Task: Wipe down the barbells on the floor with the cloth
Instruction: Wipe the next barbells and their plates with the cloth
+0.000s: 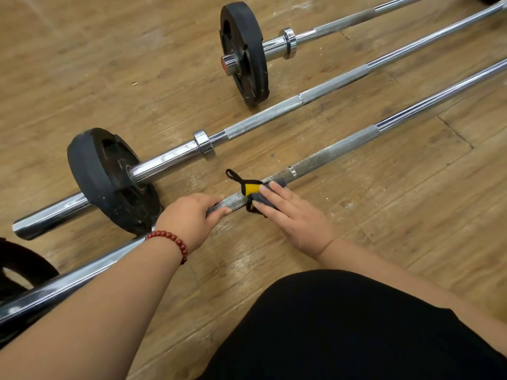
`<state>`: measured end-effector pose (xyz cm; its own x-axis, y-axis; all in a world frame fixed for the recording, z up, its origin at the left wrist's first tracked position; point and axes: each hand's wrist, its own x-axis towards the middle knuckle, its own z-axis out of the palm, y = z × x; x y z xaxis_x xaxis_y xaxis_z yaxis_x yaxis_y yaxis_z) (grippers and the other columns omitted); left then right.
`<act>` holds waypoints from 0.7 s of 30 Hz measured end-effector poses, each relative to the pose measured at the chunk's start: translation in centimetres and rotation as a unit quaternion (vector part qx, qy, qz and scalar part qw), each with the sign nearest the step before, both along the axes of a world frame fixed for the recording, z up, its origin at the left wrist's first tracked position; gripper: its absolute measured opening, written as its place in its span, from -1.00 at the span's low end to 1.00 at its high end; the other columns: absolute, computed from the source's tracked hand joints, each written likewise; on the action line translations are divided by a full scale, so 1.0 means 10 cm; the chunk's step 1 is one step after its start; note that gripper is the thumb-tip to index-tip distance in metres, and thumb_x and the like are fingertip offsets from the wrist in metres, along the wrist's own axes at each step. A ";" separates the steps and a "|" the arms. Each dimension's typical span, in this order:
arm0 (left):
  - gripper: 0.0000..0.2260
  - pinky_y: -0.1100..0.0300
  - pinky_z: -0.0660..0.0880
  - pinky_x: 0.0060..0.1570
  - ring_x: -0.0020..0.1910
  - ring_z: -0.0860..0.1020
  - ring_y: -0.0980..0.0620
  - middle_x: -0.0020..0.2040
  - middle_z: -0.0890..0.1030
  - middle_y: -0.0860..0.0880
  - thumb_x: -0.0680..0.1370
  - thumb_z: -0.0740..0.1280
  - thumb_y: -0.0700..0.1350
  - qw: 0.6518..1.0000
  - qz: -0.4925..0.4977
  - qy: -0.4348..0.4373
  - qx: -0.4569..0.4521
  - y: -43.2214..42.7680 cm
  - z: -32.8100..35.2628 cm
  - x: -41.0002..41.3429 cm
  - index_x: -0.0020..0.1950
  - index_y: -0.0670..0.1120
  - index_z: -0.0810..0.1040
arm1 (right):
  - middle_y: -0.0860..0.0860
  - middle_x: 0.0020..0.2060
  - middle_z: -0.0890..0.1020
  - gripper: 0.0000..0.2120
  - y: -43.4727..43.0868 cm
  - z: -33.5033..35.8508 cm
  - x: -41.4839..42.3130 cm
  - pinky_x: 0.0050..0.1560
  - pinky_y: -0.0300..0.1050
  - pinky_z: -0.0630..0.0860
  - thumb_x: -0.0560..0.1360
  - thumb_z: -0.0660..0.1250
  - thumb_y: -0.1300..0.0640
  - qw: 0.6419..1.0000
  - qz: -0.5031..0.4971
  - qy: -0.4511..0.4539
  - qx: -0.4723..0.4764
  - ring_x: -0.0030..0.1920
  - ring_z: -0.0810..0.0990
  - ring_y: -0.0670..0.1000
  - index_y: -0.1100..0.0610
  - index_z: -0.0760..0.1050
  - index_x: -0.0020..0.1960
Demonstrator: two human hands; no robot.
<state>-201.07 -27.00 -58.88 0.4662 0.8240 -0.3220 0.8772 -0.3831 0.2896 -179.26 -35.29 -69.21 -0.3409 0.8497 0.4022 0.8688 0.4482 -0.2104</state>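
Three chrome barbells lie side by side on the wooden floor. The nearest barbell [337, 149] runs from lower left to upper right. My left hand [192, 218] grips its knurled shaft, fingers curled round it. Just to the right, a small grey and yellow cloth [252, 192] with a black loop is draped over the same shaft. My right hand [293, 215] presses the cloth onto the bar with straight fingers. The middle barbell [274, 113] and the far barbell [337, 24] lie beyond, untouched.
A black weight plate [109, 182] sits on the middle bar close to my left hand. Another plate [244, 50] stands on the far bar. Part of a plate [19, 270] shows at the left edge. My knee in black cloth [343, 325] fills the lower right.
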 end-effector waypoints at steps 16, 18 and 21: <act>-0.56 0.10 0.49 0.14 0.15 0.53 0.06 0.19 0.58 0.06 0.55 0.15 0.21 1.000 0.000 -0.020 0.007 0.08 -0.10 -0.06 0.37 0.09 0.46 | 0.01 0.52 0.02 -0.37 0.00 0.15 -0.22 0.39 -0.50 -0.08 0.53 0.06 0.35 0.934 -0.215 0.270 -0.095 0.54 -0.14 -0.01 0.07 0.01 0.55; -0.55 0.11 0.49 0.12 0.13 0.53 0.06 0.17 0.59 0.07 0.54 0.14 0.22 1.000 -0.006 -0.022 0.013 0.07 -0.11 -0.06 0.37 0.08 0.46 | -0.05 0.51 0.01 -0.38 0.09 0.28 -0.09 0.23 -0.67 -0.02 0.55 0.11 0.39 0.864 -0.347 0.352 -0.096 0.54 -0.05 0.02 0.06 0.06 0.54; -0.57 0.11 0.49 0.11 0.13 0.54 0.06 0.17 0.59 0.06 0.55 0.16 0.19 0.999 -0.009 -0.026 0.018 0.06 -0.11 -0.06 0.36 0.06 0.46 | 0.00 0.54 0.04 -0.47 0.14 0.44 -0.06 0.03 -0.75 0.09 0.61 0.12 0.32 0.806 -0.429 0.399 -0.084 0.44 0.12 -0.13 0.07 0.12 0.53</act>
